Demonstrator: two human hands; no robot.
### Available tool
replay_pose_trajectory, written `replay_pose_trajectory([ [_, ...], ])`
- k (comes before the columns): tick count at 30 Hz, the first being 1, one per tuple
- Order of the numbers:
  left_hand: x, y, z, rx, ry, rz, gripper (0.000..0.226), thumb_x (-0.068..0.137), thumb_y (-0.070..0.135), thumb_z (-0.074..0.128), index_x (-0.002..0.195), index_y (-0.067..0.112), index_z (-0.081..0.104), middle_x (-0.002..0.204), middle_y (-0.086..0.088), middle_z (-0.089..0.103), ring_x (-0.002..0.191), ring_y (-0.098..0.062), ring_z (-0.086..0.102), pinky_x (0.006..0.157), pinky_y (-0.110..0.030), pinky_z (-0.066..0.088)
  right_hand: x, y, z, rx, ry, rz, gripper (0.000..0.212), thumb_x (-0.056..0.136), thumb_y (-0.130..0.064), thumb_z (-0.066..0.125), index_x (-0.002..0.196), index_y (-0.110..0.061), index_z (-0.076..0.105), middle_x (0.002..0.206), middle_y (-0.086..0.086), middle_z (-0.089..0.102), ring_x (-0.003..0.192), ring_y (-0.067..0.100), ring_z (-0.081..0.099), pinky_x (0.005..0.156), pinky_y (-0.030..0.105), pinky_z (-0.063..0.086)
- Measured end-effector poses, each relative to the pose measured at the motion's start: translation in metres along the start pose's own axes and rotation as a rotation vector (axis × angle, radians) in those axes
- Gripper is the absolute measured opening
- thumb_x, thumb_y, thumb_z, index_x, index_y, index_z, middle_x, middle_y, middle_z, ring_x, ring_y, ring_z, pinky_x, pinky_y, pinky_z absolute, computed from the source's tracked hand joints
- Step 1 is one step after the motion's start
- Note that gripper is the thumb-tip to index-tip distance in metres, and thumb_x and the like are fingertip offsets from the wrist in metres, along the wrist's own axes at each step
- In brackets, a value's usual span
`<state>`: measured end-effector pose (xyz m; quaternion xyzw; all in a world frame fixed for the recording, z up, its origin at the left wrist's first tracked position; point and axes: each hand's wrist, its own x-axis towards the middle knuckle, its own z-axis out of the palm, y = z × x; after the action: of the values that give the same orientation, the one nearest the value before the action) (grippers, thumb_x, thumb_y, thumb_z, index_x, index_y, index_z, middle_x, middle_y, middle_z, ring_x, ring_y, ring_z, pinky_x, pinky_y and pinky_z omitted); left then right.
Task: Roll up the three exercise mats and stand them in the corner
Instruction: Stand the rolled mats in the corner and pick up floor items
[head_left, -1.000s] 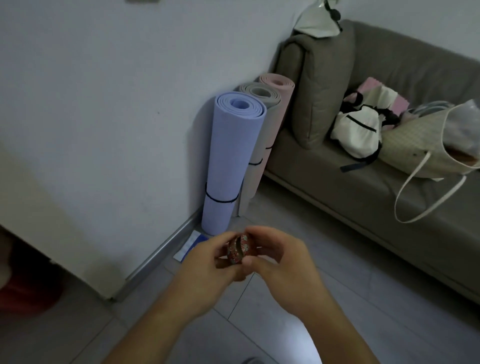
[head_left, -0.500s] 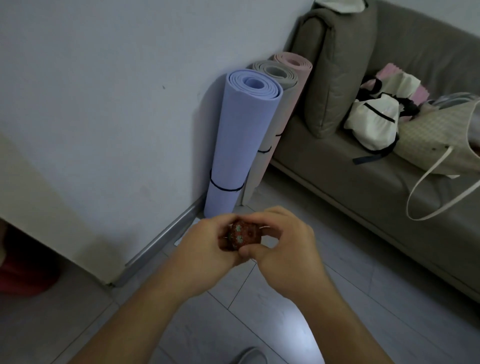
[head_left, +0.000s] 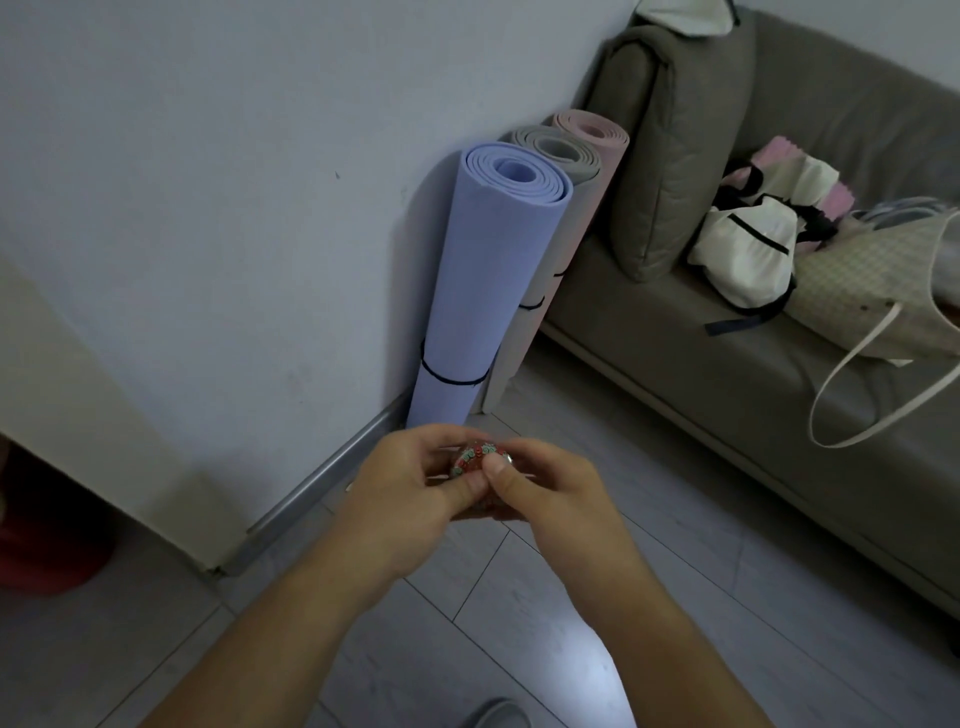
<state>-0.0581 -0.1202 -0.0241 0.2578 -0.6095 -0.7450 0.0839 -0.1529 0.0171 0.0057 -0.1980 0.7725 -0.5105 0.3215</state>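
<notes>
Mats, the lilac, grey and pink foam rolls, stand banded at upper centre; left hand and right hand together pinch a small red patterned object, apparently idle.

You are in a home living room: a grey sofa with a big cushion and bags dropped on it stands against a plain white wall, over a grey tiled floor.

Lavender mat, grey mat and pink mat; beyond them, a taupe sofa; red-and-green patterned object between hands.
</notes>
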Motion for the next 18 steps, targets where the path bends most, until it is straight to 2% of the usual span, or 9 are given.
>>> replay_pose_trajectory([
  [3, 0.000, -0.005, -0.004, -0.048, -0.037, -0.076, 0.041, 0.091, 0.015, 0.079, 0.126, 0.031, 0.066, 0.112, -0.005, 0.079, 0.103, -0.023, 0.077, 0.092, -0.039, 0.063, 0.002, 0.000, -0.001, 0.123, 0.022, 0.074, 0.015, 0.102, -0.017, 0.068, 0.104, -0.023, 0.082, 0.098, -0.004, 0.081, 0.096, 0.016, 0.077, 0.088, 0.035, 0.062],
  [6, -0.001, -0.009, -0.006, -0.202, -0.132, -0.144, 0.040, 0.094, 0.018, 0.074, 0.132, 0.022, 0.064, 0.115, -0.012, 0.078, 0.105, -0.028, 0.077, 0.092, -0.038, 0.062, 0.007, 0.005, 0.002, 0.092, 0.063, 0.100, 0.019, 0.097, -0.009, 0.072, 0.093, -0.025, 0.081, 0.088, -0.009, 0.080, 0.087, 0.003, 0.074, 0.072, 0.018, 0.056],
  [8, 0.000, -0.015, -0.009, -0.178, -0.159, -0.116, 0.033, 0.096, 0.022, 0.070, 0.128, 0.013, 0.069, 0.116, -0.013, 0.077, 0.107, -0.030, 0.076, 0.096, -0.042, 0.061, 0.010, 0.007, 0.011, 0.073, 0.065, 0.120, 0.023, 0.096, -0.004, 0.071, 0.090, -0.024, 0.081, 0.084, -0.009, 0.080, 0.082, -0.001, 0.072, 0.062, 0.013, 0.053],
  [9, 0.001, -0.019, -0.012, -0.158, -0.144, -0.099, 0.031, 0.098, 0.021, 0.067, 0.126, 0.010, 0.071, 0.114, -0.013, 0.078, 0.105, -0.031, 0.076, 0.095, -0.043, 0.061, 0.012, 0.009, 0.017, 0.082, 0.066, 0.146, 0.023, 0.095, -0.003, 0.072, 0.090, -0.023, 0.081, 0.082, -0.008, 0.080, 0.081, 0.002, 0.073, 0.062, 0.013, 0.054],
  [13, 0.007, -0.026, -0.022, -0.134, -0.078, -0.079, 0.027, 0.105, 0.019, 0.058, 0.121, 0.005, 0.074, 0.108, -0.017, 0.078, 0.098, -0.036, 0.077, 0.090, -0.042, 0.063, 0.024, 0.013, 0.033, 0.170, 0.072, 0.221, 0.008, 0.096, -0.014, 0.074, 0.097, -0.015, 0.082, 0.090, 0.003, 0.081, 0.095, 0.020, 0.075, 0.087, 0.037, 0.061],
  [16, 0.012, -0.029, -0.026, -0.150, -0.046, -0.073, 0.030, 0.108, 0.023, 0.054, 0.121, 0.004, 0.073, 0.106, -0.020, 0.078, 0.097, -0.038, 0.077, 0.090, -0.044, 0.063, 0.030, 0.015, 0.038, 0.264, 0.001, 0.241, 0.021, 0.103, -0.023, 0.065, 0.110, -0.009, 0.079, 0.102, 0.009, 0.081, 0.102, 0.025, 0.077, 0.093, 0.042, 0.062],
  [18, 0.014, -0.031, -0.028, -0.138, -0.058, -0.075, 0.031, 0.108, 0.026, 0.054, 0.122, 0.006, 0.073, 0.107, -0.019, 0.079, 0.098, -0.038, 0.077, 0.092, -0.047, 0.062, 0.031, 0.015, 0.038, 0.244, -0.003, 0.241, 0.021, 0.105, -0.023, 0.063, 0.109, -0.010, 0.079, 0.101, 0.008, 0.081, 0.099, 0.024, 0.077, 0.092, 0.043, 0.063],
])
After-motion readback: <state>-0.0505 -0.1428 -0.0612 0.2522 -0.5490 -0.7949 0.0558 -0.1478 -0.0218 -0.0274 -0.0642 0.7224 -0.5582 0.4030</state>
